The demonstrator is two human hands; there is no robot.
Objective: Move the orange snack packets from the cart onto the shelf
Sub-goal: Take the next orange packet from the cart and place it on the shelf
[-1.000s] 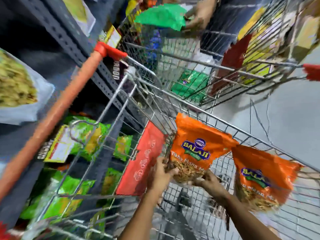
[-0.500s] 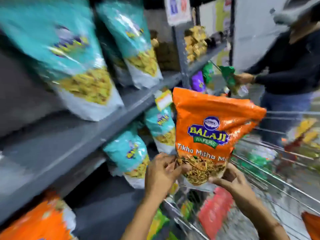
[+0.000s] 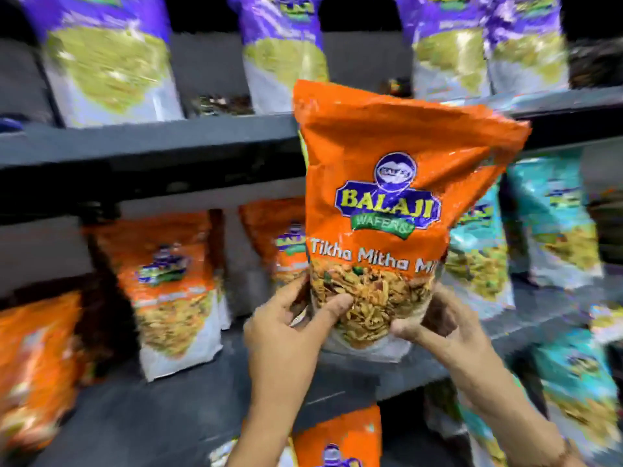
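An orange snack packet is held upright in front of the grey middle shelf. My left hand grips its lower left corner and my right hand grips its lower right corner. On that shelf, other orange packets stand at left, at far left and just behind the held one. Another orange packet shows on the shelf below. The cart is out of view.
Teal packets stand on the middle shelf to the right. Purple packets line the upper shelf, whose dark front edge runs across the view. More teal packets sit lower right.
The view swung from the cart to face the shelf. Both hands kept hold of the orange packet and brought it up in front of the middle shelf's orange row.
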